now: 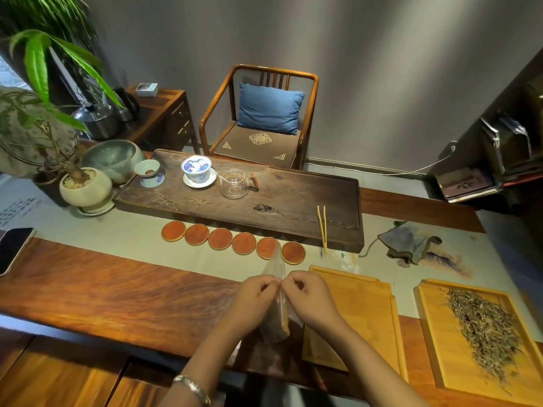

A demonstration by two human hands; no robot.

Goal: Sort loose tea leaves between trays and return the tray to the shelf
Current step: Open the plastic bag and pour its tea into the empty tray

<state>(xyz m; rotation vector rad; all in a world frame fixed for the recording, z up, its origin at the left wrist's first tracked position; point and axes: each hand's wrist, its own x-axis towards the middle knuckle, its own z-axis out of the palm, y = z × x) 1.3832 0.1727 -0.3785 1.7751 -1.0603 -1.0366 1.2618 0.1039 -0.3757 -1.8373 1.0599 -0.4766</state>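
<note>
while pinched by both hands' curled fingers: crinkly clear plastic bag; beside it, smooth rectangular bamboo tray

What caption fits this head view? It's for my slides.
Both hands pinch a clear bag beside two bamboo trays, one holding tea leaves.

A long wooden table carries a pale runner; a dark tea tray far; six round coasters; a phone left; two bamboo trays right, the rightmost tray holding loose tea leaves.
</note>
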